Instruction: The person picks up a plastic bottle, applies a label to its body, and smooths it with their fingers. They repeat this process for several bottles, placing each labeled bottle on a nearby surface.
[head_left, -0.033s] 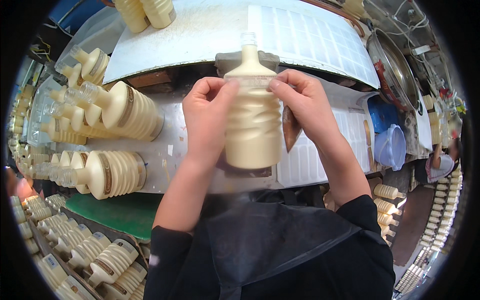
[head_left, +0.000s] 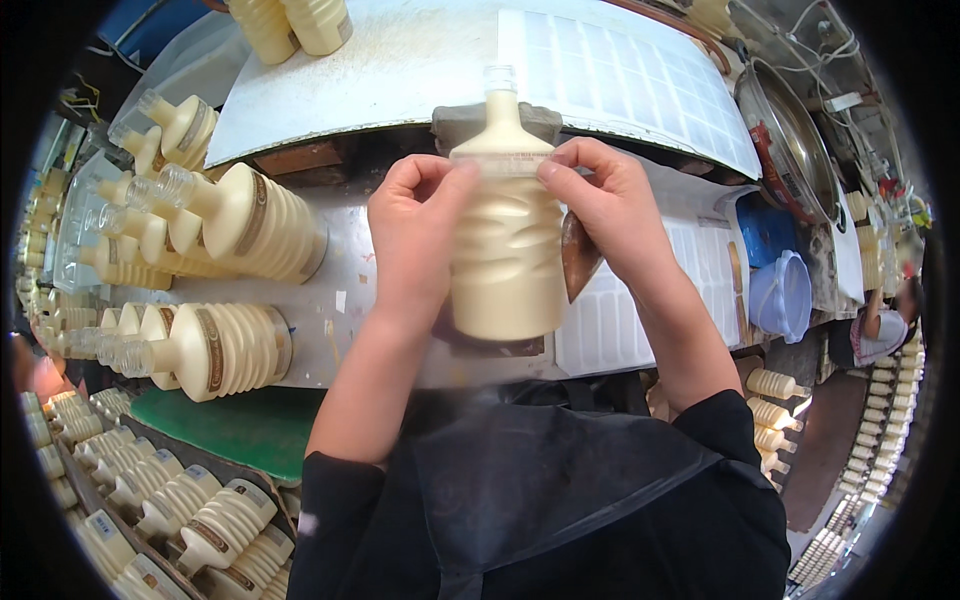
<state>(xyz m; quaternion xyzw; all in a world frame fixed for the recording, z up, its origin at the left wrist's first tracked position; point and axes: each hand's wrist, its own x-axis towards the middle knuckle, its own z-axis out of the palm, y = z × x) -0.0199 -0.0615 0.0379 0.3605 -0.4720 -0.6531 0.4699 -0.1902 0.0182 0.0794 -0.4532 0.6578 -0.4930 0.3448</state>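
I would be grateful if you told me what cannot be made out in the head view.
All in the head view:
Label: its ends are hidden by the left hand and right hand; its print is too small to read.
Held-up bottle: its own front hides the back.
Brown tool: partly hidden by the right hand.
Top bottles: cut off by the upper edge.
Far-right bottles: too small to count.

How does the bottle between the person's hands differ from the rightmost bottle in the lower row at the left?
The middle bottle wears a pale strip; the row bottle has a brown band.
The left hand and right hand pinch at the middle bottle's strip; neither touches the row bottle.
In the picture, the middle bottle's neck points up, the row bottle's left.
Both are cream with rippled sides.
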